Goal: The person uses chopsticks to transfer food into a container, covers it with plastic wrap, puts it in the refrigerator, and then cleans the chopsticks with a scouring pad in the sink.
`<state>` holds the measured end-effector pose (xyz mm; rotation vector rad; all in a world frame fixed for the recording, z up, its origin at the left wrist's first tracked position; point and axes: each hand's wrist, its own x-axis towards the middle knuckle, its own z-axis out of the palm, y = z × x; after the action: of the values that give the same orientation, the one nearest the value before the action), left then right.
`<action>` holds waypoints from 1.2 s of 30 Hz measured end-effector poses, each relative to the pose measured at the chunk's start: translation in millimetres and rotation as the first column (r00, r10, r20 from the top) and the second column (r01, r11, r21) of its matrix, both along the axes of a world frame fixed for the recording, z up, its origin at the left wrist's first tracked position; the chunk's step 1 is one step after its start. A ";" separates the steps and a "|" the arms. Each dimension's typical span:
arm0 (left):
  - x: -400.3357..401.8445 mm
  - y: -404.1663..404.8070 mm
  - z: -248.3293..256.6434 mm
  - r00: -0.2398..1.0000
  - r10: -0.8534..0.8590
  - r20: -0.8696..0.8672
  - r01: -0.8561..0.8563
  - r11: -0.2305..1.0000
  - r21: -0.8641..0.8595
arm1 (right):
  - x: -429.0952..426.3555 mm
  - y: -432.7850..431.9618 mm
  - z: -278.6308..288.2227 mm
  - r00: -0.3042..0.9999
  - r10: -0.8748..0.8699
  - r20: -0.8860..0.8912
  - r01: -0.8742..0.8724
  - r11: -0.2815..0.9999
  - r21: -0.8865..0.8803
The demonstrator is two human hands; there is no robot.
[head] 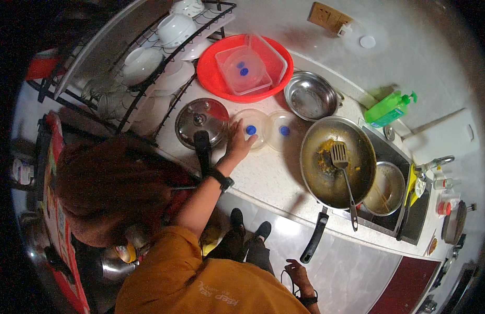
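Observation:
My left hand [241,142] is spread over the left part of a clear round lid with a blue knob [259,117]; whether it touches the lid is unclear. A second such lid [284,142] lies beside it to the right. Left of the hand sits a covered metal pot [187,122], its black handle pointing towards me. My right hand [298,274] hangs low over the floor, fingers loosely curled, a thin dark cord looped by it and nothing else visible in it. A large wok [358,149] with a slotted metal turner [339,155] stands on the counter's right part.
Behind the lids are a red basin [207,70] holding clear plastic containers and a steel bowl [311,96]. A wire rack [148,80] with white bowls stands left. Right are a green pump bottle [387,110] and a pot with chopsticks [395,184]. A head of brown hair [105,188] fills the lower left.

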<state>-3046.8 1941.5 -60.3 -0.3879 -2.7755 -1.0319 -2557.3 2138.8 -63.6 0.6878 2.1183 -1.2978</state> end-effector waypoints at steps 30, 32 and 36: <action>-79.2 -19.4 121.3 0.892 -0.346 0.292 -0.194 0.290 0.937 | 31.3 22.9 -62.6 0.989 -0.139 -0.054 0.145 0.983 0.110; -76.2 7.0 95.6 0.815 -0.316 0.486 -0.376 0.350 0.858 | 37.2 23.2 -74.6 0.978 -0.197 -0.061 0.202 0.976 0.086; -48.4 47.7 19.1 0.956 -0.266 0.124 0.264 0.964 0.030 | 33.8 22.8 -62.6 0.965 -0.260 -0.018 0.260 0.965 0.032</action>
<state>-3095.2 1989.2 -41.2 -0.7354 -2.8831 -1.1684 -2523.4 2161.6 -126.2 1.0026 2.1184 -1.4066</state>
